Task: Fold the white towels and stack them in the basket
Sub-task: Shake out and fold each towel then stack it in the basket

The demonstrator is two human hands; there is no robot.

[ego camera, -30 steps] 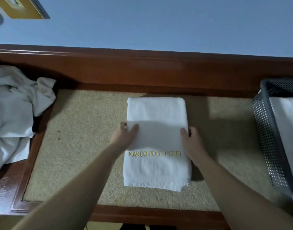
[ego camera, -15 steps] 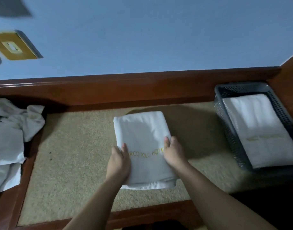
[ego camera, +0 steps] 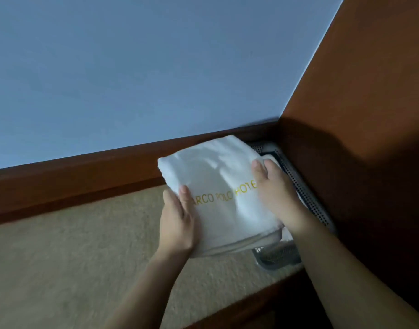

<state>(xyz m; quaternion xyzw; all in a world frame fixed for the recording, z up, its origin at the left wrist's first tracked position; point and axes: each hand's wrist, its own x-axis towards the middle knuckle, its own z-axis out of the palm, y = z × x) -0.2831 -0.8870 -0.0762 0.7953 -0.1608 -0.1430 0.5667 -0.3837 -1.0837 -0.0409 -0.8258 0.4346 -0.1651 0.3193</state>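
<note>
Two hands are seen in the head view holding one folded white towel (ego camera: 218,186) above the grey mesh basket (ego camera: 305,193) at the right end of the beige counter (ego camera: 73,257), the towel bearing gold lettering of which "ARCO POLO HOTE" can be read. The left hand (ego camera: 177,222) is clasped on the towel's near left edge, thumb on top, and the right hand (ego camera: 275,193) is clasped on its right edge. Another white towel (ego camera: 288,235) is glimpsed beneath, inside the basket.

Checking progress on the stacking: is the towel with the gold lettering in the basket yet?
Not yet. The folded towel is held by the left hand and right hand over the basket, not let go.
</note>
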